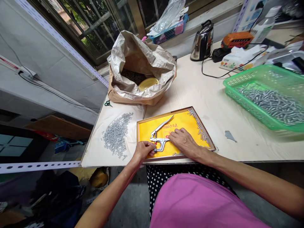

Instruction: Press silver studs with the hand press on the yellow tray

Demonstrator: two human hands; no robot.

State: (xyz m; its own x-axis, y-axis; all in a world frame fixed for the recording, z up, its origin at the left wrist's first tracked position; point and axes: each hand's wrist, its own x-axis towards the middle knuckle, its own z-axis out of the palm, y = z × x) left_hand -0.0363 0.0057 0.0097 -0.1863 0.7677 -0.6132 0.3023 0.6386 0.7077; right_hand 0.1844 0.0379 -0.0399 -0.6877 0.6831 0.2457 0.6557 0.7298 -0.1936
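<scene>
Silver snap-fastener pliers (162,144) lie on the yellow-lined shallow tray (152,122), one long handle angled up and away from the other. With fingers closed, my right hand (184,141) is on the near handle's end. At the jaw, beside a small red part, my left hand (143,149) pinches its fingertips together. Whatever is between them is too small to make out. Small metal pins or tubes (201,130) line the tray's right side. To the left of the tray, a pile of similar metal pieces (115,135) is spread on the table.
Behind the tray stands an open woven sack (142,95) with dark contents and a yellow dish (148,84). A green basket (251,110) of metal pieces sits at the right. Further back are a kettle (201,42) and an orange battery (237,39). Small scissors (108,103) lie left.
</scene>
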